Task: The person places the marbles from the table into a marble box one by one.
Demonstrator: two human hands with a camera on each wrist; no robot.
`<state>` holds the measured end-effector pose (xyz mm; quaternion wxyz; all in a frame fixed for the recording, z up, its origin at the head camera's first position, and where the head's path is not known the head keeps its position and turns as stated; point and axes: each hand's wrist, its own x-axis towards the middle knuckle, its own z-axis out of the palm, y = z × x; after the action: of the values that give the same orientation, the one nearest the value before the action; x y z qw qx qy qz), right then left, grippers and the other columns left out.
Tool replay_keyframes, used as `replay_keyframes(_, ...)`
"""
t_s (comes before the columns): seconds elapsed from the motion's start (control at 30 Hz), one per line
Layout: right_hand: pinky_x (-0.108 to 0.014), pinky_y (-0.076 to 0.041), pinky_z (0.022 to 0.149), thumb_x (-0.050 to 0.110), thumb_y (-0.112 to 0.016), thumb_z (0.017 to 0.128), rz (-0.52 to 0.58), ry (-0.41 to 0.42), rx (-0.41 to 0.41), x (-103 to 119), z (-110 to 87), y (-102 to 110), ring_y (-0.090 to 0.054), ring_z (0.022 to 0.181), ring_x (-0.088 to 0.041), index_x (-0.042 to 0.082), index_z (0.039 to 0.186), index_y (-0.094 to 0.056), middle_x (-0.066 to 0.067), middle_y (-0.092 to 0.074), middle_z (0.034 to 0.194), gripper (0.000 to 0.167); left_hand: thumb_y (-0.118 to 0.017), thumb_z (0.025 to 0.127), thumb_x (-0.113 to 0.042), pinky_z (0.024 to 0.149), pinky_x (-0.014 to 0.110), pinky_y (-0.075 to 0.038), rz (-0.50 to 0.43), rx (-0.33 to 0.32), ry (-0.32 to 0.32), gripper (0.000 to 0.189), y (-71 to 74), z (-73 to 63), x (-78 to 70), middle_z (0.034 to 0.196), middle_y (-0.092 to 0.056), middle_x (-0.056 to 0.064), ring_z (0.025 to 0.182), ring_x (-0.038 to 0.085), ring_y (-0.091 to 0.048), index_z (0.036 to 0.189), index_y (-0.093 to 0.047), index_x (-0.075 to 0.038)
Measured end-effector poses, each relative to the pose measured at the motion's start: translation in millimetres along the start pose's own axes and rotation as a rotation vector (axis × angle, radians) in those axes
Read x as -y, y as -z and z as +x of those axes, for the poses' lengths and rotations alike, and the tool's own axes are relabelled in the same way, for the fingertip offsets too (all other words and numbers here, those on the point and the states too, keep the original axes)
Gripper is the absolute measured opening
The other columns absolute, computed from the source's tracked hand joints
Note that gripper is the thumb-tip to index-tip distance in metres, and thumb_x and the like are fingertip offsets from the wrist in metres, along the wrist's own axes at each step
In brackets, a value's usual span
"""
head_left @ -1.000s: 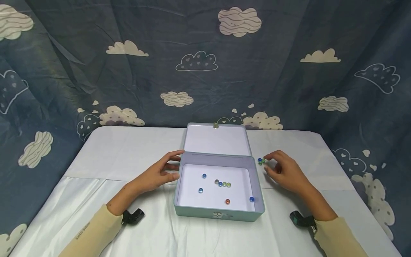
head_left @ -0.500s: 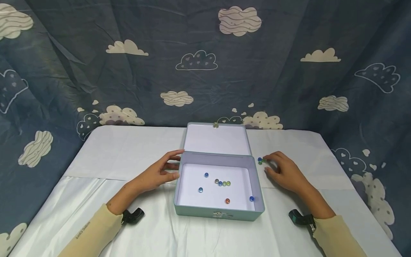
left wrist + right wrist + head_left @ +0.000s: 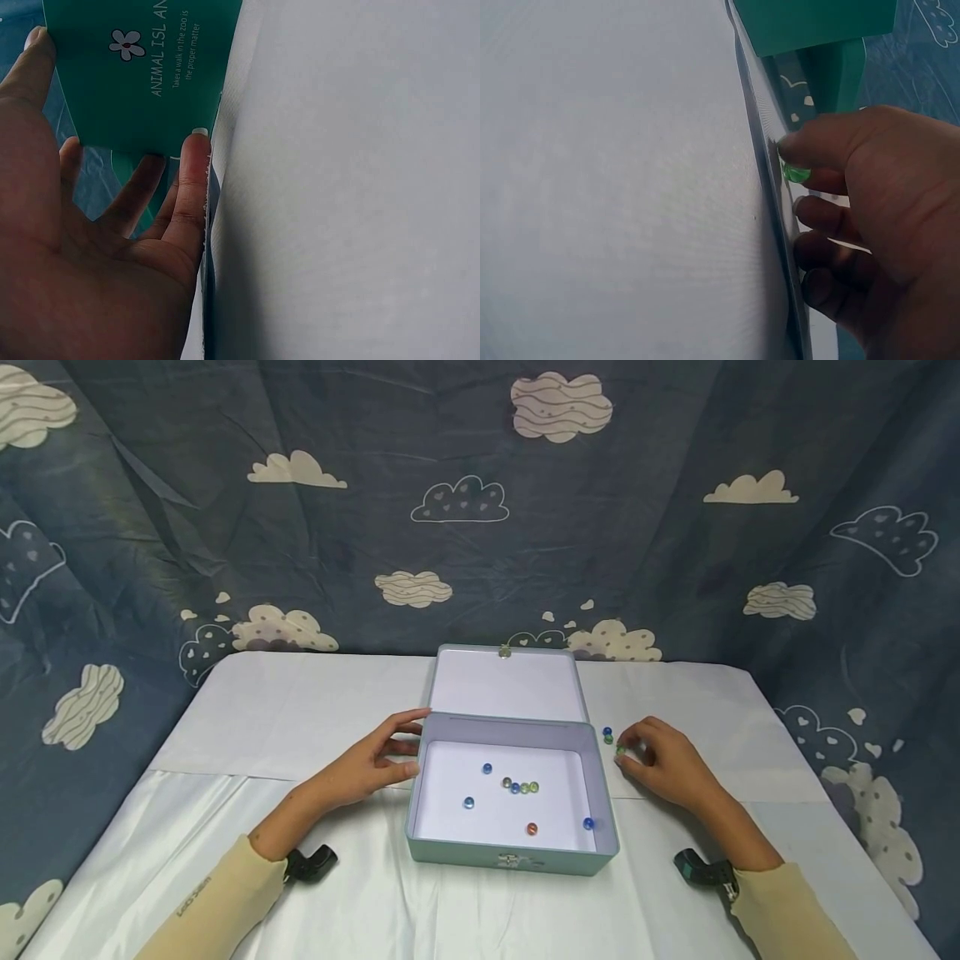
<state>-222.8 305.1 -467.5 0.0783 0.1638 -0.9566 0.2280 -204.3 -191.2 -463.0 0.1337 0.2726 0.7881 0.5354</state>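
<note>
A green tin box (image 3: 450, 852) stands in the middle of the table with its lid (image 3: 510, 685) tilted back. Several marbles lie on its white floor, among them an orange marble (image 3: 532, 829) and a blue marble (image 3: 588, 823). My left hand (image 3: 371, 756) rests its fingertips on the box's left side, fingers extended; the left wrist view shows them against the printed green wall (image 3: 135, 97). Right of the box, my right hand (image 3: 663, 760) pinches a green marble (image 3: 796, 174) between thumb and finger. Just left of those fingertips sit a blue marble (image 3: 607, 732) and another green marble (image 3: 608, 740).
A white cloth (image 3: 300, 693) covers the table. Behind it hangs a dark blue curtain (image 3: 337, 543) with cloud prints. Black wrist cameras (image 3: 311, 865) are strapped at both cuffs.
My right thumb and finger have closed on a green marble and drawn it slightly away from the other two. One blue marble inside the box has rolled a little right. My left hand stays put.
</note>
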Motion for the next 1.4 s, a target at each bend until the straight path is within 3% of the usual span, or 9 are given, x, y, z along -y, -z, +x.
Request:
replay_keyframes(0.4, -0.029, -0.047, 0.064, 0.002, -0.081, 0.087, 0.058, -0.001, 0.044, 3, 0.7, 4, -0.055, 0.075, -0.017, 0.009, 0.104, -0.075, -0.001, -0.067, 0.091, 0.020, -0.071, 0.105, -0.024, 0.101, 0.039, -0.056, -0.008, 0.002, 0.001, 0.077, -0.8, -1.4, 1.4, 0.161, -0.041, 0.012, 0.141, 0.034, -0.055, 0.167, -0.028, -0.039)
replay_keyframes(0.83, -0.026, -0.048, 0.060, -0.004, -0.078, 0.086, 0.150, 0.026, 0.035, 23, -1.0, 19, -0.057, 0.073, -0.016, 0.009, 0.105, -0.073, 0.000, -0.067, 0.090, 0.024, -0.071, 0.105, -0.025, 0.102, 0.043, -0.055, -0.011, 0.003, -0.002, 0.076, -0.5, -0.2, 3.0, 0.162, -0.041, 0.011, 0.141, 0.033, -0.055, 0.166, -0.028, -0.040)
replay_keyframes(1.1, -0.025, -0.046, 0.059, -0.003, -0.080, 0.086, 0.185, 0.076, 0.001, 39, -2.7, 27, -0.056, 0.072, -0.014, 0.013, 0.101, -0.071, 0.003, -0.064, 0.086, 0.024, -0.070, 0.105, -0.024, 0.101, 0.042, -0.056, -0.011, 0.010, -0.007, 0.076, -0.1, 0.3, 3.2, 0.162, -0.041, 0.011, 0.141, 0.034, -0.055, 0.167, -0.028, -0.039)
replay_keyframes(1.4, -0.028, -0.052, 0.059, -0.005, -0.080, 0.087, 0.215, 0.174, -0.005, 54, -3.5, 33, -0.060, 0.075, -0.013, 0.017, 0.105, -0.071, 0.006, -0.067, 0.096, 0.030, -0.070, 0.105, -0.025, 0.103, 0.048, -0.054, -0.007, 0.005, -0.005, 0.076, 0.0, 0.1, 1.4, 0.162, -0.040, 0.011, 0.141, 0.034, -0.055, 0.166, -0.028, -0.040)
